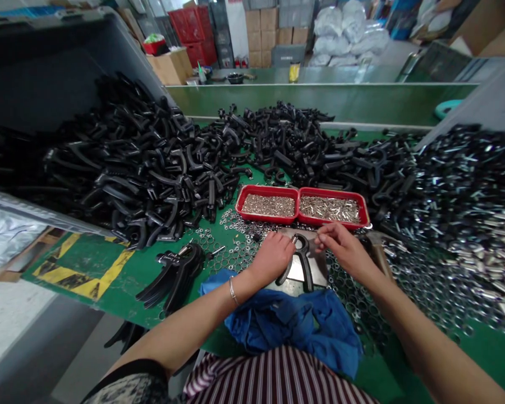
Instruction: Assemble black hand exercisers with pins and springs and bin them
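Note:
A black plier-shaped plastic part [304,266] with two handles and a rounded head lies on a metal plate [318,269] in front of me, handles towards my body. My left hand [273,255] is closed on its head from the left, and a small shiny metal piece [294,239] shows by the fingertips. Just right of the head is my right hand [339,244], thumb and fingers pinched together; whatever they hold is too small to make out. A blue cloth [294,322] lies bunched between the plate and my body.
Behind the plate stand two red trays, one of tiny metal bits [268,205], the other of pins [329,209]. Black plastic parts [185,157] heap up beyond and left. Assembled black pieces [179,275] lie left. Metal rings [357,286], metal sleeves [499,252] and a hammer [381,255] are right.

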`<state>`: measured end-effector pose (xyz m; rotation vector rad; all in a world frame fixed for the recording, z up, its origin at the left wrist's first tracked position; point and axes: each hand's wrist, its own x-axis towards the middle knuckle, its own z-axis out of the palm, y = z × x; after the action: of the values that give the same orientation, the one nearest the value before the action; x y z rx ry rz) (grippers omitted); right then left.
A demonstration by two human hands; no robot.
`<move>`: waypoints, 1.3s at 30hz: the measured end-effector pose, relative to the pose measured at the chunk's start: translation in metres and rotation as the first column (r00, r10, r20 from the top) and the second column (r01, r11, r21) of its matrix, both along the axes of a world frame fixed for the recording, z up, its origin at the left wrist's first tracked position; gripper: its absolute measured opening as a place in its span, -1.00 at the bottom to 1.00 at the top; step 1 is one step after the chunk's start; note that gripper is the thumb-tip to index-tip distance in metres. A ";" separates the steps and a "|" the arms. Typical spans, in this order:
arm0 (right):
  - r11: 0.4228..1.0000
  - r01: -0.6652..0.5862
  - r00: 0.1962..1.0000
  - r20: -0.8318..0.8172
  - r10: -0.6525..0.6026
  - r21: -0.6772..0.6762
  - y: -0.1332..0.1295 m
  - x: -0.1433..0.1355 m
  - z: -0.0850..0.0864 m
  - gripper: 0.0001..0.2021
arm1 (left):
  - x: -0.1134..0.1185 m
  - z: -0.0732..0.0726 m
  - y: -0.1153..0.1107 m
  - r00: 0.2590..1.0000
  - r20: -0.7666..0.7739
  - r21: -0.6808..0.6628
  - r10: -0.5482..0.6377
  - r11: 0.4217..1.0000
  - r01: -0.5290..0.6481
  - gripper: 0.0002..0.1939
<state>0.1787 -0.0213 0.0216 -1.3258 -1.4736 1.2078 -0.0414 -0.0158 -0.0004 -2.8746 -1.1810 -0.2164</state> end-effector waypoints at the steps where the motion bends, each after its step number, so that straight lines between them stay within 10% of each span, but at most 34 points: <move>1: 0.999 0.006 1.000 -0.011 -0.006 -0.034 -0.008 0.002 -0.002 -0.77 | -0.002 0.000 0.000 1.000 -0.013 0.013 -0.027 1.000 0.027 -0.71; 10: 0.972 -0.091 0.994 -0.076 0.076 -0.217 -0.037 -0.004 -0.010 -0.66 | -0.002 0.014 0.001 0.988 -0.119 0.066 -0.098 0.992 0.107 -0.77; 16: 0.983 0.072 0.997 0.014 -0.071 -0.171 -0.041 -0.007 -0.019 -0.63 | 0.006 0.019 0.005 0.965 -0.124 0.037 -0.229 0.971 0.236 -0.73; 19: 0.991 0.092 0.962 0.250 -0.112 0.093 -0.036 -0.011 -0.026 -0.68 | 0.002 0.019 0.006 0.988 -0.072 -0.068 -0.137 0.989 0.132 -0.74; 24: 0.868 -0.220 0.847 0.529 -0.057 0.445 -0.018 -0.023 -0.036 -0.80 | -0.018 0.035 0.019 0.986 0.163 -0.203 0.040 0.979 -0.006 -0.69; 31: 0.789 -0.390 0.737 0.674 -0.042 0.475 -0.009 -0.030 -0.044 -0.77 | -0.047 0.067 0.081 0.974 0.148 -0.197 0.172 0.970 -0.141 -0.72; 39: 0.766 -0.485 0.672 0.741 0.016 0.422 -0.009 -0.032 -0.041 -0.73 | -0.048 0.046 0.128 0.914 -0.173 -0.246 0.367 0.883 -0.401 -0.76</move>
<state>0.1470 -0.0307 -0.0194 -1.1724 -2.4273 0.2501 -0.0890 0.1120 0.0460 -2.7290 -1.8498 0.1468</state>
